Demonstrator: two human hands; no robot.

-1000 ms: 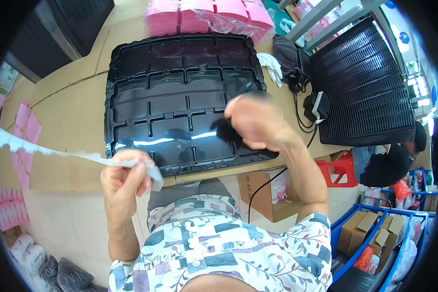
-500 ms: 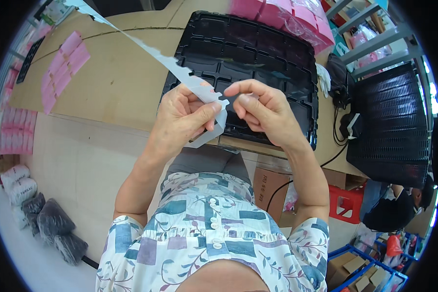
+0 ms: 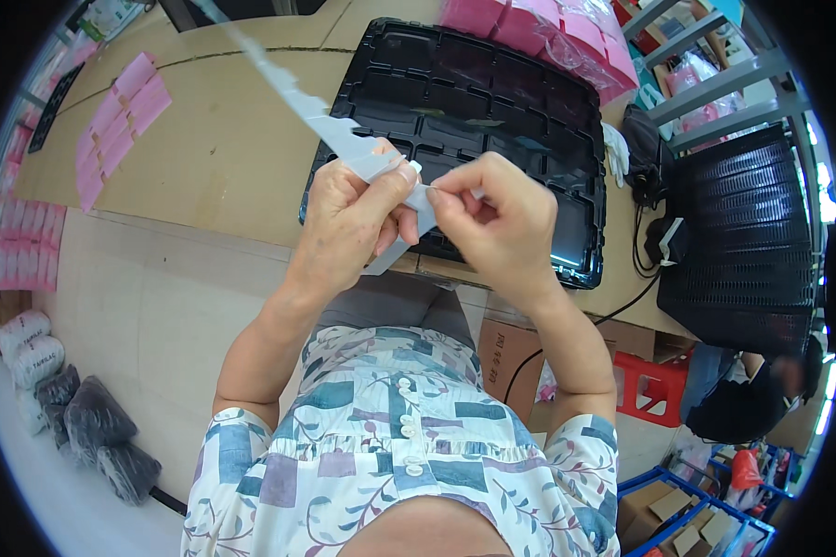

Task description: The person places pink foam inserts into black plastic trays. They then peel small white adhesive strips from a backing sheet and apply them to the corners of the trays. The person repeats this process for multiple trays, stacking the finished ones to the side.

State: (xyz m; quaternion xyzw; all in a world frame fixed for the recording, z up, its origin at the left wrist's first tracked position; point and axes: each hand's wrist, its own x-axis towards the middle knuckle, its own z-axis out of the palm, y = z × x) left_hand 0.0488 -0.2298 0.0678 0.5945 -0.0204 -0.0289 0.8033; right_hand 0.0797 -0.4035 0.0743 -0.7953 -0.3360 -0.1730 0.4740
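**White strip (image 3: 339, 137) pinched in two places above the tray (image 3: 478, 60)**

And it's fingertip work now! The left hand (image 3: 348, 213) has the strip clamped between thumb and curled fingers, one jagged edge showing, the long end slanting up and away to the person's left and blurring as it goes. A short tail hangs below that same hand. In comes the right hand (image 3: 502, 223), close beside it, thumb and forefinger nipped together on the strip's edge, the other fingers folded in. Both hands hang over the near side of the tray, black and glossy, lying flat on the table (image 3: 228, 186).

Round the table we go: pink sheets (image 3: 121, 130) flat out on the left, a pink stack (image 3: 539, 32) under clear film just past the tray, a white glove (image 3: 615, 153) off its right side, and a ribbed black stack (image 3: 738, 246) farther right. Lower down, a red stool (image 3: 646, 385), with a carton (image 3: 511, 367) near it.
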